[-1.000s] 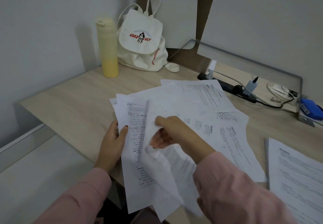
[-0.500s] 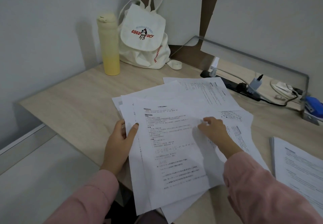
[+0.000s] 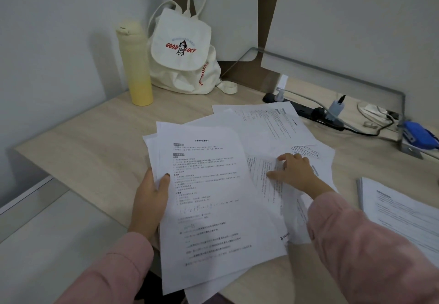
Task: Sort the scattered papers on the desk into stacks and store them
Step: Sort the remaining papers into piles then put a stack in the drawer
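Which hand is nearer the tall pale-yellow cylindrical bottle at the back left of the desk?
Left. The left hand grips the paper stack at its left edge, in front of the pale-yellow bottle. The right hand rests on loose sheets farther right.

Loose papers [image 3: 237,137] lay mid-worktop [image 3: 95,151]. A bottle [image 3: 137,66] and bag [image 3: 185,52] stood behind them. A stack [image 3: 401,211] lay to the right.

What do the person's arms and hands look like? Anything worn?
Long, loose pink sleeves cover both arms; the left sleeve and right sleeve are alike, plain and unmarked, and end at the wrists. The left hand and right hand are bare: no gloves, rings or watch visible.
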